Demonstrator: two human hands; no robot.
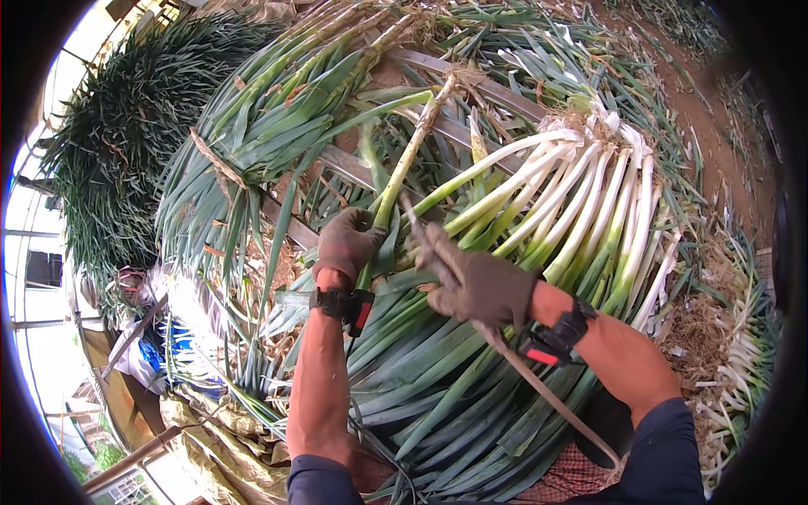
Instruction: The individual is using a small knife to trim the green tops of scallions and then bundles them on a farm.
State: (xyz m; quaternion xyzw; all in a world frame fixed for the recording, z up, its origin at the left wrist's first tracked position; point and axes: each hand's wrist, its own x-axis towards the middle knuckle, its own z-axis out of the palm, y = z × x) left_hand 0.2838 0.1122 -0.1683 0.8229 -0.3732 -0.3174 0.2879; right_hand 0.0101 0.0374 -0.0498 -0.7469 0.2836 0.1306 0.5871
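My left hand [348, 244], in a brown work glove, is closed round the green part of an unpeeled green onion [418, 139]. The stalk slants up and away, its browned root end farthest from me. My right hand [484, 282], gloved too and slightly blurred, grips a slim nozzle [411, 215] whose tip is beside that stalk. A brownish hose [551, 391] trails from this fist toward the lower right. Under and beyond my right hand lies a fan of cleaned green onions [581, 210], white ends to the upper right, leaves toward me.
Unpeeled green onions [269, 126] are heaped at the far left across metal rails [345, 164]. Behind them rises a dark green leaf pile [109, 151]. Root and peel scraps [699, 337] cover the right side. A yellowish tarp [210, 446] lies at the lower left.
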